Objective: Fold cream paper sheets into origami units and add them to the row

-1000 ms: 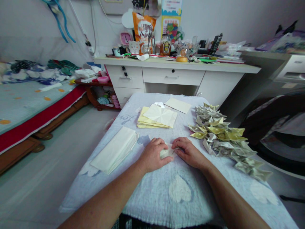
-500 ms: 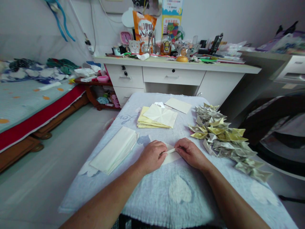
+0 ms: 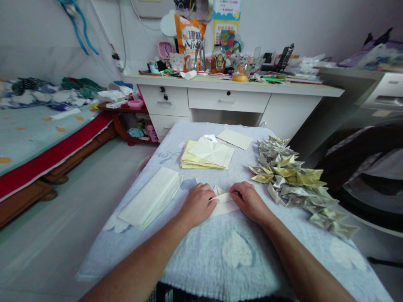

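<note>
- Your L hand (image 3: 199,205) is sitting half-curled, thumb & fingers pinching the L end of the folded paper (image 3: 224,205).
- Your R hand (image 3: 249,201) is also half-curled, pinching the R end; some fingertips are hiding.
- The folded paper is lying btwn your hands, mid-tbl, on the blue tablecloth (image 3: 198,260), w/ a flap standing up on its far side.
- A long white stack (image 3: 153,197) is lying L of your L hand; a yellow stack (image 3: 188,161) is lying far of your hands w/ a creased sheet (image 3: 214,152) on top.
- Boat-like folded pcs (image 3: 292,178), grey & yellow, are heaping up on the R.
- On the far desk (image 3: 291,111), a glass jar (image 3: 218,61) is holding amber-brown stuff, lvl unclear; an orange bag (image 3: 185,35) is standing to its L, contents hidden.
- A pink bowl (image 3: 135,104) is sitting far L on a wood stand (image 3: 120,126); can't tell contents.
- Dark cloth (image 3: 355,151) is hanging by the washer's (image 3: 382,89) round door, R side; can't tell if it's inside.
</note>
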Demonstrator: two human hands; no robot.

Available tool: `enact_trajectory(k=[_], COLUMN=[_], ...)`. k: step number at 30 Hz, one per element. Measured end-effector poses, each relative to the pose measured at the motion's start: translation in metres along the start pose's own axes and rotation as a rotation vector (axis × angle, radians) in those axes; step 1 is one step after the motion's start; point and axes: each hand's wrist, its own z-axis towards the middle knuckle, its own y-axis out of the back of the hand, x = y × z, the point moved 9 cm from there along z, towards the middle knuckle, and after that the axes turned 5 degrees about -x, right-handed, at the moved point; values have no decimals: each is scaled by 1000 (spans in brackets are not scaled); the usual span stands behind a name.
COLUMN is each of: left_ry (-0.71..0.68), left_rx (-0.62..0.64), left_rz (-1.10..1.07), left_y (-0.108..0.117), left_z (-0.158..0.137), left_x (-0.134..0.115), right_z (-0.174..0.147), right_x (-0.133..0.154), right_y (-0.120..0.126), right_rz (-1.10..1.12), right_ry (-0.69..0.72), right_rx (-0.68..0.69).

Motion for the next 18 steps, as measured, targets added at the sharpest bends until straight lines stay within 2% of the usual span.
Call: enact_trajectory(k=[12, 18], left_ry=[51, 107], left_rx=[-36, -54], left_rz=[46, 54], left_y=[1, 3], left_z=[0, -1], left_x=[9, 15], right_z=[0, 0], right_x=[-1, -2], right_y=[-6, -5], right_rz=[-100, -181], right_ry=[-42, -68], right_rx=[-7, -63])
